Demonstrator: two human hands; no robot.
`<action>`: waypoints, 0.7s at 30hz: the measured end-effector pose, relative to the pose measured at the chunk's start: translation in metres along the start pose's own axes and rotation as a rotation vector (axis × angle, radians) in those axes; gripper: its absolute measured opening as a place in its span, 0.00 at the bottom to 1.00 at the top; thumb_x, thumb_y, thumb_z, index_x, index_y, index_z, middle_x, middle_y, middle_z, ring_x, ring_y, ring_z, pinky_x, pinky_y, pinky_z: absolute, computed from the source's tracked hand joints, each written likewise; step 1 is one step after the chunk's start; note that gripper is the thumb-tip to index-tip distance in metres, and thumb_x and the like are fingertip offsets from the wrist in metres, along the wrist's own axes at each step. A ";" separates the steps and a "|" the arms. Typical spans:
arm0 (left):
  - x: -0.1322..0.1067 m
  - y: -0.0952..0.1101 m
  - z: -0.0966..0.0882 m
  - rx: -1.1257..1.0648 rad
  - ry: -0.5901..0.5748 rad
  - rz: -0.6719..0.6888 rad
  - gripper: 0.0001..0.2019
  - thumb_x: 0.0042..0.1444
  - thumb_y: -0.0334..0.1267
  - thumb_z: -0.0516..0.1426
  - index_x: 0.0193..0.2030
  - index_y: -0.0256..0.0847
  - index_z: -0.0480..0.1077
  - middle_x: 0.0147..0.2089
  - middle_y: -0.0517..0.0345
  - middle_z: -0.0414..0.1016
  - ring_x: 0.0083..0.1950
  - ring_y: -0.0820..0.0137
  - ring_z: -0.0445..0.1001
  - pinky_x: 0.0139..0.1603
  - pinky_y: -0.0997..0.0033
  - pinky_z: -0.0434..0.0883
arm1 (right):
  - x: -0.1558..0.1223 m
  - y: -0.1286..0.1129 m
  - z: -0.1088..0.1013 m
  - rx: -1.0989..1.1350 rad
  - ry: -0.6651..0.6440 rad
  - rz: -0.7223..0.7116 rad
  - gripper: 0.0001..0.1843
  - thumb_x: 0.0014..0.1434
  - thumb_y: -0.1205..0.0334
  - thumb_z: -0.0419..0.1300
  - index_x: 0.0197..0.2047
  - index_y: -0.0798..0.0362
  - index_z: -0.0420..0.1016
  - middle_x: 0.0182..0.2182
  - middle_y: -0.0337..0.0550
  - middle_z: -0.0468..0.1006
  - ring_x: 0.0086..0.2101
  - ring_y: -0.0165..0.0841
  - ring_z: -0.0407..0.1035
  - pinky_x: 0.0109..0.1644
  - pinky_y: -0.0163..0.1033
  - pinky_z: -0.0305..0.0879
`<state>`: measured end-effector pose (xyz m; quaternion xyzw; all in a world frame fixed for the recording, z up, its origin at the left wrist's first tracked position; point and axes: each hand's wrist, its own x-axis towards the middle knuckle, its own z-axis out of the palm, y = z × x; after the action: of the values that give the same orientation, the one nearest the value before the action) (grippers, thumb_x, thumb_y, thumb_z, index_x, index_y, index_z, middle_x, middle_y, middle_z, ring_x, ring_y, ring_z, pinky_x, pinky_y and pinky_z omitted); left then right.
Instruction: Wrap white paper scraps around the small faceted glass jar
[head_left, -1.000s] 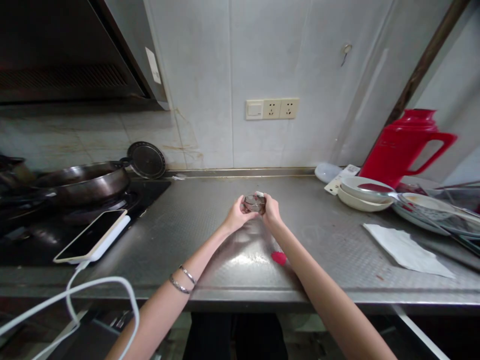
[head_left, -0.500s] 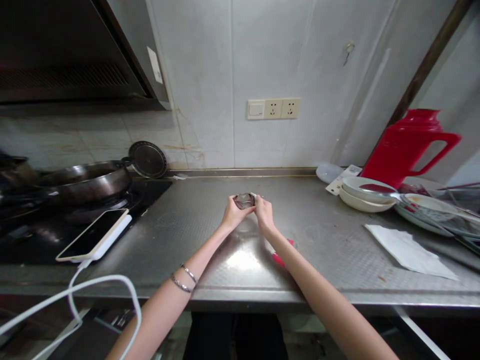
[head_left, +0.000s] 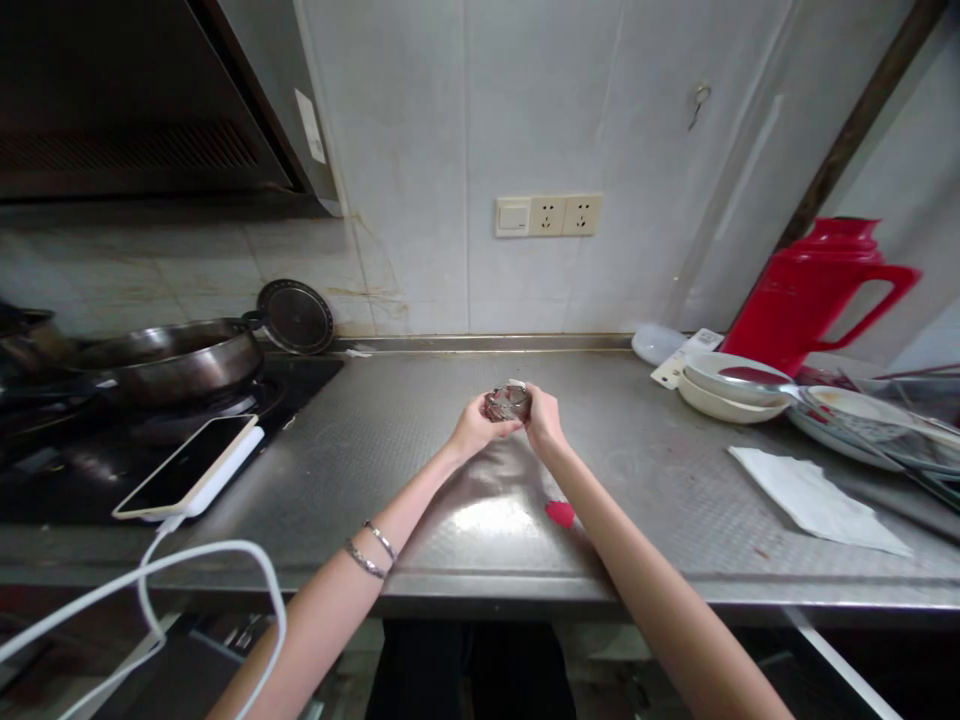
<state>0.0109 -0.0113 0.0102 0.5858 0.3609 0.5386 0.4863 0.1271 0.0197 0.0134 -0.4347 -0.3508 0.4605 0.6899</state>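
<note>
Both hands are closed around the sides of a small round dish (head_left: 508, 403), brownish and see-through like tinted glass, held over the metal counter. My left hand (head_left: 477, 428) grips its left and near side, thumb along the front. On the right side, my right hand (head_left: 544, 412) has its fingers wrapped against the rim. A small white bit (head_left: 516, 383) shows at the dish's far edge; what it is I cannot tell. Beneath my right forearm lies a red piece (head_left: 559, 513) on the counter, partly hidden by the arm.
At left, a phone (head_left: 187, 470) with a white cable rests by the stove, near a steel pan (head_left: 172, 365) and a round dark lid (head_left: 295, 317). To the right stand a red thermos jug (head_left: 806, 295), stacked bowls (head_left: 731, 400) and a white napkin (head_left: 817, 500).
Both hands and the dish have shifted slightly to the right, and the dish is turned a little. More of its patterned near side shows now. The red piece shows a different part beside my forearm.
</note>
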 end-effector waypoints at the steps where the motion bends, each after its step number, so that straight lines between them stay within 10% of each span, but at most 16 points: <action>1: 0.001 -0.002 -0.001 0.001 -0.003 -0.004 0.31 0.33 0.41 0.71 0.44 0.35 0.65 0.39 0.52 0.75 0.40 0.63 0.75 0.46 0.59 0.72 | -0.002 0.000 0.001 -0.002 -0.006 -0.009 0.13 0.47 0.56 0.54 0.24 0.56 0.75 0.17 0.35 0.71 0.19 0.28 0.59 0.23 0.33 0.54; 7: 0.001 -0.007 -0.003 0.307 0.178 0.157 0.40 0.29 0.44 0.72 0.48 0.36 0.58 0.47 0.48 0.71 0.47 0.62 0.72 0.51 0.59 0.68 | -0.016 -0.001 0.004 -0.041 0.001 -0.099 0.15 0.50 0.53 0.54 0.22 0.54 0.72 0.18 0.34 0.70 0.24 0.29 0.61 0.28 0.33 0.54; 14: 0.004 -0.004 -0.009 0.379 0.337 0.044 0.38 0.29 0.45 0.72 0.46 0.37 0.59 0.44 0.49 0.70 0.46 0.61 0.73 0.51 0.56 0.68 | -0.033 0.000 0.009 -0.112 -0.045 -0.144 0.18 0.53 0.52 0.52 0.20 0.54 0.70 0.19 0.34 0.70 0.26 0.30 0.61 0.31 0.33 0.55; 21: -0.001 -0.002 0.000 0.156 0.049 0.077 0.44 0.33 0.38 0.71 0.58 0.37 0.56 0.52 0.44 0.70 0.53 0.59 0.71 0.58 0.54 0.65 | -0.011 0.003 0.004 0.012 0.050 -0.019 0.13 0.50 0.57 0.53 0.20 0.54 0.70 0.16 0.34 0.69 0.22 0.29 0.61 0.27 0.33 0.58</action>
<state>0.0111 -0.0121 0.0083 0.6219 0.3908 0.5414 0.4091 0.1191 0.0114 0.0116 -0.4385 -0.3350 0.4451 0.7052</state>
